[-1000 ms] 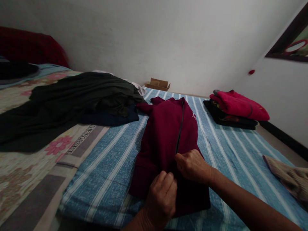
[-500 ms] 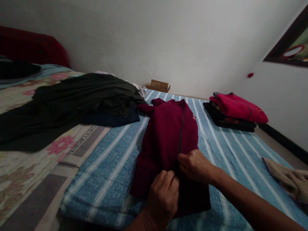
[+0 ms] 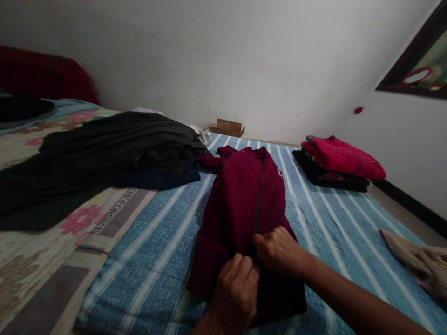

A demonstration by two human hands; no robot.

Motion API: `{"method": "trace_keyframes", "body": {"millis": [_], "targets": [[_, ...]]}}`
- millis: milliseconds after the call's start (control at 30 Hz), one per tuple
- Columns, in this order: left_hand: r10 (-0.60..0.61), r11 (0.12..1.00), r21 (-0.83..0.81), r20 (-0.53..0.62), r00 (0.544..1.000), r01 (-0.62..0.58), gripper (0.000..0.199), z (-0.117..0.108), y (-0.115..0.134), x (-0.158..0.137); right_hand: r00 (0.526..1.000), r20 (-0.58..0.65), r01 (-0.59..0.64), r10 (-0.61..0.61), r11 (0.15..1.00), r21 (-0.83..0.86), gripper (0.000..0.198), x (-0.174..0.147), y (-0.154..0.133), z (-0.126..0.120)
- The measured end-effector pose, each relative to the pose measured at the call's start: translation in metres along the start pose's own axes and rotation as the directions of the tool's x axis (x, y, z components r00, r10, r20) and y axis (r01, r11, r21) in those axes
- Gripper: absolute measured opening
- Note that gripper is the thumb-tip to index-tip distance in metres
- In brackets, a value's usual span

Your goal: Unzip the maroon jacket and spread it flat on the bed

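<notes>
A maroon zip-up jacket (image 3: 237,200) lies front side up on the blue striped bed sheet (image 3: 164,232), its hem toward me. Its dark zipper (image 3: 260,190) runs down the right part of the front, beside a small white mark on the chest. My right hand (image 3: 279,249) is closed in a pinch at the lower end of the zipper. Just below and to the left, my left hand (image 3: 237,288) grips the jacket front near the hem. The fingertips of both hands, and what lies right between them, are hidden.
On the left, a dark green garment (image 3: 122,149) lies in a heap over a navy cloth (image 3: 164,176). Folded clothes with a bright pink one (image 3: 344,156) on top sit at the right. Behind are a cardboard box (image 3: 226,128) and the wall. A beige knit (image 3: 419,260) lies at right.
The view has tilted up slightly, so things sit a little lower. Both hands stay closed at the zipper's lower end, with hardly any shift on the jacket.
</notes>
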State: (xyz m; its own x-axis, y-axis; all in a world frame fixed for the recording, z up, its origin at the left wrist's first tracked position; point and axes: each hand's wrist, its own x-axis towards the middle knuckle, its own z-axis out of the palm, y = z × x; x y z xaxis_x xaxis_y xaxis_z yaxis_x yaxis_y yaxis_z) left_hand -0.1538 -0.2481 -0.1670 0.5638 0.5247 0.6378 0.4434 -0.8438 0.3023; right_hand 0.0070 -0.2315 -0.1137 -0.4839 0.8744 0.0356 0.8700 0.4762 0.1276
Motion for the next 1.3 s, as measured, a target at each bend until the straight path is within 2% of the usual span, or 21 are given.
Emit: {"method": "trace_keyframes", "body": {"millis": [267, 667, 867, 967, 1233, 1300], "targets": [[0.041, 0.999, -0.003, 0.002, 0.999, -0.041, 0.028, 0.005, -0.005, -0.007, 0.998, -0.06, -0.013, 0.014, 1.0, 0.009, 0.008, 0.001, -0.001, 0.006], [0.074, 0.997, -0.013, -0.049, 0.996, -0.075, 0.027, 0.001, -0.006, -0.003, 0.998, -0.025, -0.052, 0.054, 0.997, 0.051, 0.008, 0.004, 0.002, 0.0], [0.078, 0.997, -0.017, 0.005, 0.997, -0.078, 0.027, 0.002, -0.006, -0.002, 0.997, 0.019, -0.078, 0.078, 0.996, 0.041, 0.007, 0.006, 0.003, -0.002], [0.045, 0.999, 0.003, 0.038, 0.998, -0.045, 0.025, -0.001, -0.004, 0.003, 0.997, 0.031, -0.078, 0.077, 0.996, 0.037, 0.009, 0.007, 0.007, -0.004], [-0.157, 0.985, 0.074, 0.053, 0.986, 0.153, 0.003, -0.011, 0.004, 0.023, 0.995, -0.011, -0.098, 0.099, 0.994, 0.047, 0.011, 0.002, 0.013, -0.009], [-0.218, 0.968, 0.138, 0.051, 0.975, 0.209, 0.007, -0.01, 0.004, 0.027, 0.993, -0.028, -0.11, 0.111, 0.993, 0.043, 0.012, 0.001, 0.013, -0.012]]}}
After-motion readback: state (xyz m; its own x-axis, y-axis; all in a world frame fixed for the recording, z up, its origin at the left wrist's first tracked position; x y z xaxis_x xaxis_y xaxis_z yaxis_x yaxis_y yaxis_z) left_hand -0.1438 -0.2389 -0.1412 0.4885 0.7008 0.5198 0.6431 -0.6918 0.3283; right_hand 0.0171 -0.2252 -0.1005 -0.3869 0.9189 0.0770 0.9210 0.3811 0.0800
